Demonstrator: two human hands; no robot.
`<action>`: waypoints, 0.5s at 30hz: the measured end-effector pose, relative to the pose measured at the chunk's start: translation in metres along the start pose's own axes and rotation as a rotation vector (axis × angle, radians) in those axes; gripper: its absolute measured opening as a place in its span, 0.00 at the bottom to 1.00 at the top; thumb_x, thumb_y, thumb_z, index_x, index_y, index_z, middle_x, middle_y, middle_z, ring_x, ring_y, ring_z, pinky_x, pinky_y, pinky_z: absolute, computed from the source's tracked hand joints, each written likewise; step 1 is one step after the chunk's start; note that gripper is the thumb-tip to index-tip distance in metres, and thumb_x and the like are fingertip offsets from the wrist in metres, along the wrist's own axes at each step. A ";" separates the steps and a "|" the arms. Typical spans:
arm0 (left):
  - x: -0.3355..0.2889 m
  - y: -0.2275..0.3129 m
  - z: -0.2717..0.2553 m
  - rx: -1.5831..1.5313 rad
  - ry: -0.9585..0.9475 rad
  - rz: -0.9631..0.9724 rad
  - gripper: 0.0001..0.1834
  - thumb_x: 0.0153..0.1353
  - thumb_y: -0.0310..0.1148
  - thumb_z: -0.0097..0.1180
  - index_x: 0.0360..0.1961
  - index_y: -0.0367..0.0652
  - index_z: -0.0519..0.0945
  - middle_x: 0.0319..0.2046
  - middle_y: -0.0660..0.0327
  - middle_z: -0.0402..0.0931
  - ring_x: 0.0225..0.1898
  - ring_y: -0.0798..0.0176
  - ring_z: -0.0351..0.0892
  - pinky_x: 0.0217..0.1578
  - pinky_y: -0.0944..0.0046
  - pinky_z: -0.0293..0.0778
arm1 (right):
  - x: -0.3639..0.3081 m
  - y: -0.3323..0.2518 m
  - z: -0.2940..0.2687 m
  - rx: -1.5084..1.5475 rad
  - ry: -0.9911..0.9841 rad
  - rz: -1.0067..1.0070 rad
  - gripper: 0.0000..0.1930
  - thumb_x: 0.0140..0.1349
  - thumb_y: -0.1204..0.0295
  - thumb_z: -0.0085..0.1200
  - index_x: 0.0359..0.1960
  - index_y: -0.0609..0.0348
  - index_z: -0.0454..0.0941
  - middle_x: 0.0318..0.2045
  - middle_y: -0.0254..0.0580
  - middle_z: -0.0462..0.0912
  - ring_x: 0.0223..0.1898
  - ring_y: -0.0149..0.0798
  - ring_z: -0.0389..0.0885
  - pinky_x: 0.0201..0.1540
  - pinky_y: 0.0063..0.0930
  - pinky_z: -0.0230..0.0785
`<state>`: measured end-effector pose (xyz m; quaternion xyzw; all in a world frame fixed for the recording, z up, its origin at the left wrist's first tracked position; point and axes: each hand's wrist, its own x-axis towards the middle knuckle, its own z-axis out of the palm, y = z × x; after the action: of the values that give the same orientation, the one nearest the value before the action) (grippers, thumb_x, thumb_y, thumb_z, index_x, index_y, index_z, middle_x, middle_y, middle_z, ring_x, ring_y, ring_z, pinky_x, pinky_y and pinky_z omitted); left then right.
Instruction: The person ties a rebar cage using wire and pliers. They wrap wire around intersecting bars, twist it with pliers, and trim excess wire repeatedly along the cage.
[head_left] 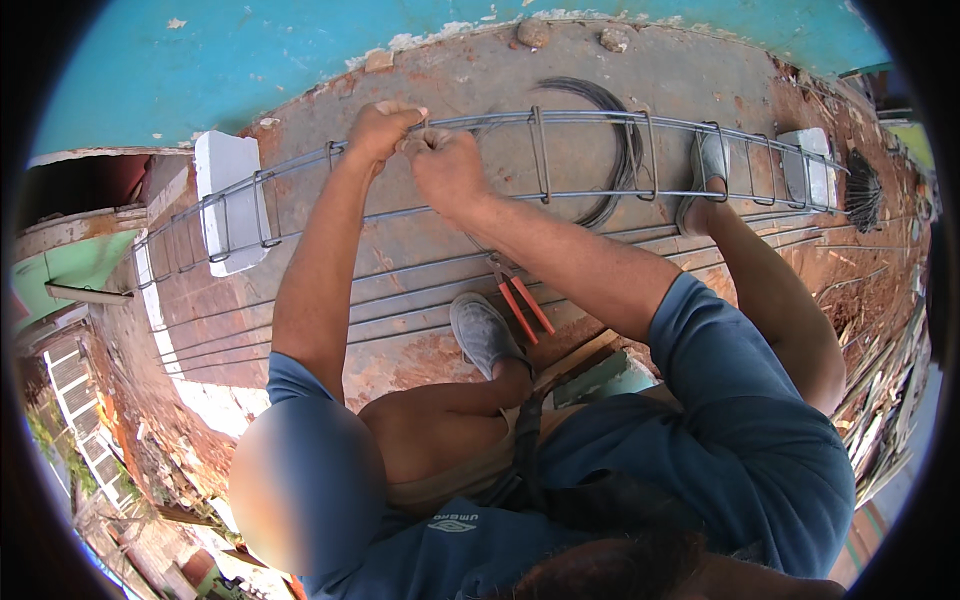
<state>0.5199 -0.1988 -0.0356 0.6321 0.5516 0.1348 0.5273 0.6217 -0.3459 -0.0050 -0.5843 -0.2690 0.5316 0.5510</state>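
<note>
A long rebar cage [590, 196] of steel bars and bent square stirrups stretches across the view, raised on two white blocks. At its far bar, left of the middle, my left hand [380, 132] is closed with fingertips pinched. My right hand [446, 172] is closed right beside it, fingers curled at the same bar. What the fingers pinch is too small and hidden to tell. To the right of my hands, a stirrup [541, 155] hangs around the bars. Pincers with red handles [524, 308] lie below my right forearm, near my shoe.
The white blocks stand under the cage at left [226, 180] and right [818, 170]. A coil of dark wire [632, 150] lies behind the cage. Loose steel bars [400, 268] run along the floor on the near side. A turquoise wall [300, 50] bounds the far side; scrap wood lies at right.
</note>
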 end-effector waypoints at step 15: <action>-0.012 0.002 0.001 0.003 -0.052 0.161 0.13 0.70 0.38 0.72 0.44 0.39 0.91 0.41 0.61 0.90 0.47 0.66 0.83 0.55 0.60 0.75 | 0.183 -0.023 -0.077 -1.486 -0.447 -0.062 0.19 0.57 0.64 0.67 0.39 0.72 0.90 0.43 0.63 0.91 0.47 0.62 0.91 0.50 0.55 0.81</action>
<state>0.5173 -0.2096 -0.0295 0.6785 0.4852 0.1598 0.5279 0.7513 -0.2029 -0.0561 -0.6717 -0.6759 0.3010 -0.0381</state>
